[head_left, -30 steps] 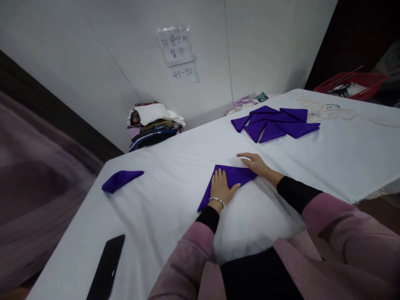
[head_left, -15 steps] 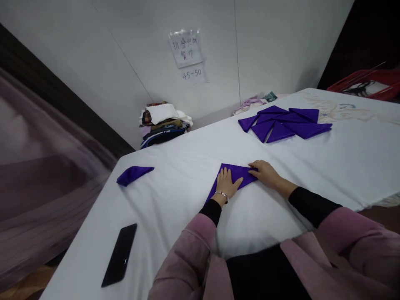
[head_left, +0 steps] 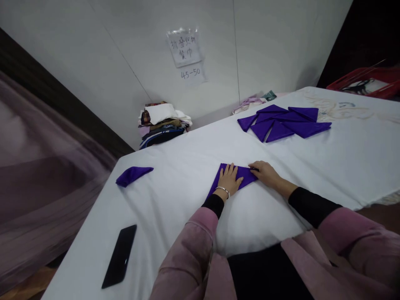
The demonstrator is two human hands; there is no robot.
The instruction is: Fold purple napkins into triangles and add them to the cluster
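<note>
A purple cloth napkin (head_left: 245,173), folded to a triangle, lies on the white-covered table in front of me. My left hand (head_left: 229,179) rests flat on its middle with the fingers spread, hiding part of the cloth. At the napkin's right corner, my right hand (head_left: 264,172) pinches the edge between thumb and fingers. The napkin's lower left corner runs under my left wrist.
Several folded purple napkins (head_left: 278,123) lie grouped at the back right. One folded purple napkin (head_left: 133,176) sits at the left edge, above a black phone (head_left: 120,256). Stacked clothes (head_left: 164,123) stand behind the table; a red basket (head_left: 362,81) is far right.
My left hand has slid slightly up and right over the napkin, its fingers now nearer the top edge. My right hand stays at the right corner.
</note>
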